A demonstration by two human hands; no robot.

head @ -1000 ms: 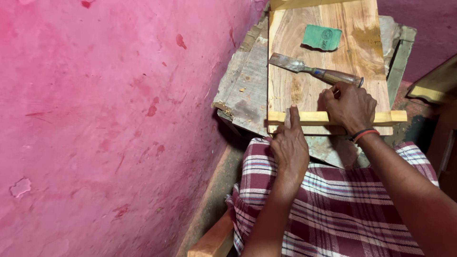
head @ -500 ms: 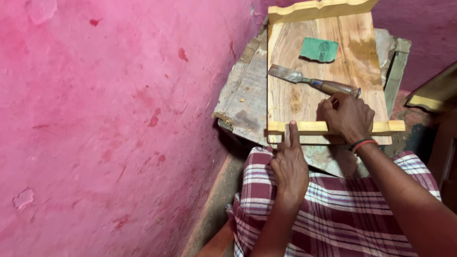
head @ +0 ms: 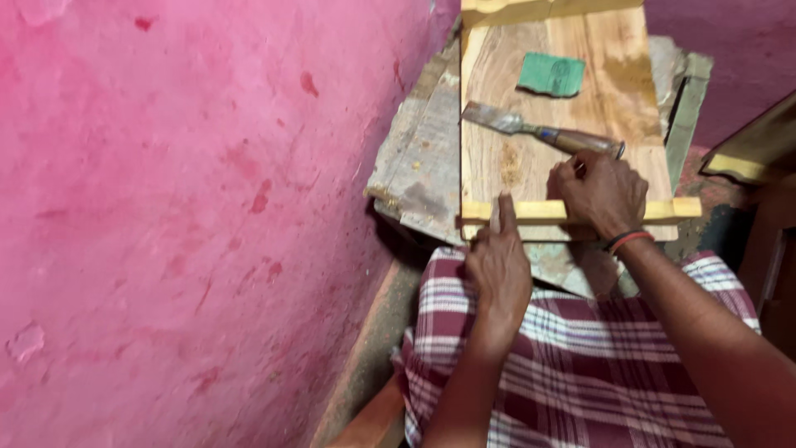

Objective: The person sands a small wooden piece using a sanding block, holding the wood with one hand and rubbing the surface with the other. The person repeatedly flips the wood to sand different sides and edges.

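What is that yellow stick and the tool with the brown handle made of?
The yellow stick under both hands looks like pale, smooth-planed wood, with plain, straight edges. The tool is a chisel: its blade looks like dull grey metal, its handle like dark worn wood, with a shiny metal ring at the end.

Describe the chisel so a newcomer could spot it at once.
Start at the wooden board beside the pink wall. The chisel lies slantwise across its middle, just above the right hand. Its flat metal blade and brown handle distinguish it from the green pad higher up.

Green sandpaper [head: 551,74] on board; pink wall [head: 191,207] left.
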